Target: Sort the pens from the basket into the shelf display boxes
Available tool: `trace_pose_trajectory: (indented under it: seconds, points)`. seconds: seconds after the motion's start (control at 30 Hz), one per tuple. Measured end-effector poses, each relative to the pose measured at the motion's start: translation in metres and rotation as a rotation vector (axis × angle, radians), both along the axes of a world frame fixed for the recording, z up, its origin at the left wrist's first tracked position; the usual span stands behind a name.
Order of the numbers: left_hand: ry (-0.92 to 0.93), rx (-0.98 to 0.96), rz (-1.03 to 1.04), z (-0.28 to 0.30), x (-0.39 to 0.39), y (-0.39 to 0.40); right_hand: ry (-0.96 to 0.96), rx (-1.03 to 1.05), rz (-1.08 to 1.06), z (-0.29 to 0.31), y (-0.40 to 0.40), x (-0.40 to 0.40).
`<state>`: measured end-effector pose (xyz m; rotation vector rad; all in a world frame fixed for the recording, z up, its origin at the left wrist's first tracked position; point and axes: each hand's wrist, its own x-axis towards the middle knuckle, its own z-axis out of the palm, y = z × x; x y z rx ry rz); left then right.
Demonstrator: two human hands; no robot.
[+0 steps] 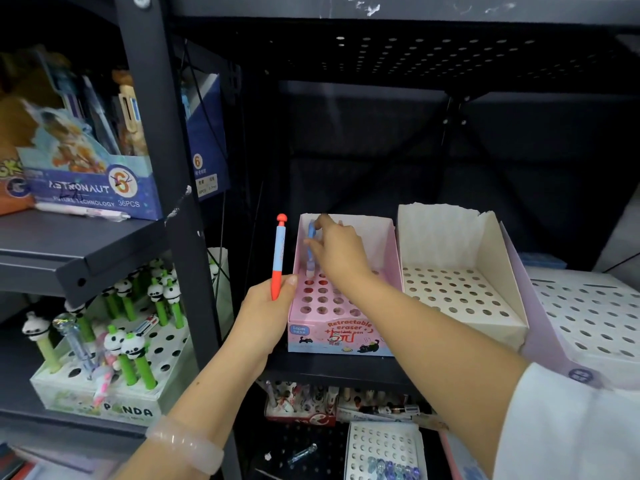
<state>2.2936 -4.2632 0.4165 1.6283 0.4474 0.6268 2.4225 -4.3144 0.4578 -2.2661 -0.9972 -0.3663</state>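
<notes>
My left hand (268,308) grips a red and light-blue pen (279,258) upright, just left of the pink display box (341,336). Inside that box my right hand (337,252) pinches a blue pen (311,247), whose lower end is at one of the holes in the back left corner. The other holes of the box that I can see are empty. The basket is out of view.
A white display box (460,296) with empty holes stands right of the pink one, then a lilac-sided box (588,313). A dark shelf post (180,202) rises left of my left hand. Panda pens (138,327) fill a box at lower left. More boxes sit on the shelf below.
</notes>
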Motion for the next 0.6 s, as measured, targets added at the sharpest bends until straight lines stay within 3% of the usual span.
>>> trace_pose_trajectory:
  seconds: [0.07, 0.13, 0.2, 0.27, 0.33, 0.43, 0.6]
  points:
    - [-0.007, 0.03, 0.032, 0.001, -0.001, 0.0, -0.013, 0.008, -0.027, 0.002, -0.004, -0.004]
    - [-0.036, 0.087, 0.11, 0.007, -0.001, 0.0, 0.024, 0.182, 0.003, 0.011, -0.013, -0.011]
    - [-0.076, 0.133, 0.148, 0.018, 0.0, -0.002, 0.202, 0.347, 0.213, 0.021, -0.023, -0.018]
    - [-0.079, 0.16, 0.125, 0.029, 0.006, -0.008, 0.418, 0.362, 0.497, 0.029, -0.036, -0.026]
    - [-0.052, 0.191, 0.088, 0.037, 0.015, -0.018, 0.472, 0.322, 0.623, 0.031, -0.049, -0.029]
    - [-0.004, 0.295, 0.039, 0.038, 0.031, -0.033, 0.392, 0.351, 0.573, 0.03, -0.067, -0.021]
    - [-0.044, 0.516, -0.017, 0.025, 0.055, -0.061, 0.466, 0.647, 0.306, 0.035, -0.117, 0.024]
